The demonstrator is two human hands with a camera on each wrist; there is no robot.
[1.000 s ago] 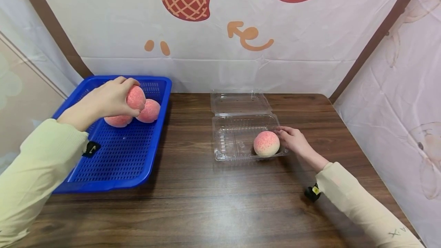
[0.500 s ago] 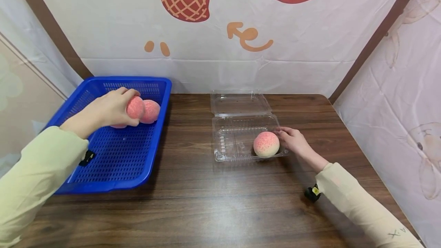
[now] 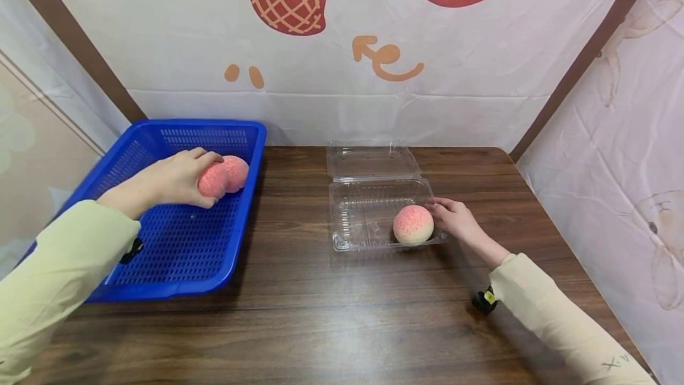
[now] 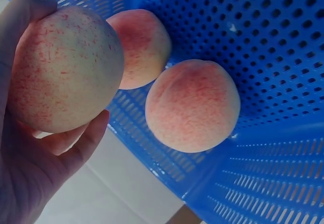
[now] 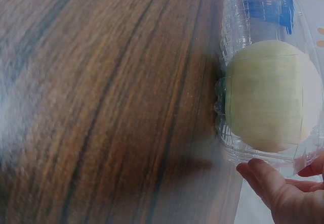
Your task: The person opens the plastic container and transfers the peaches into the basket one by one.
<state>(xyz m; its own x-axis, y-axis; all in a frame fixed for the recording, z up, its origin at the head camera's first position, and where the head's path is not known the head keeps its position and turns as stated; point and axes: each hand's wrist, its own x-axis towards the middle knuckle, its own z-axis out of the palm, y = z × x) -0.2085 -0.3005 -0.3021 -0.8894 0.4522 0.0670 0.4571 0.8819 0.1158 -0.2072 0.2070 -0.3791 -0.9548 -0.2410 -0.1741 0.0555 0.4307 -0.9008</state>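
My left hand (image 3: 179,178) holds a pink peach (image 3: 212,180) over the blue basket (image 3: 230,242), fingers and thumb curled round it. In the left wrist view, the held peach (image 4: 68,70) shows its pale side. Two more peaches lie in the basket: a nearer peach (image 4: 195,105) and a farther peach (image 4: 139,47) partly covered by the held one. At the right, my right hand (image 3: 456,218) grips the right edge of a clear plastic clamshell box (image 3: 352,212). Inside the box, at its right end, sits another peach (image 3: 413,225).
The clamshell's lid (image 3: 374,159) lies folded back towards the printed cloth (image 3: 299,114) behind the table. The brown wooden table (image 3: 320,308) extends in front of the box and between it and the basket. Another cloth (image 3: 614,123) hangs at the right.
My left hand has come down lower into the basket with the peach, which now hides one of the peaches there from the head view. My right hand and the box have stayed put.
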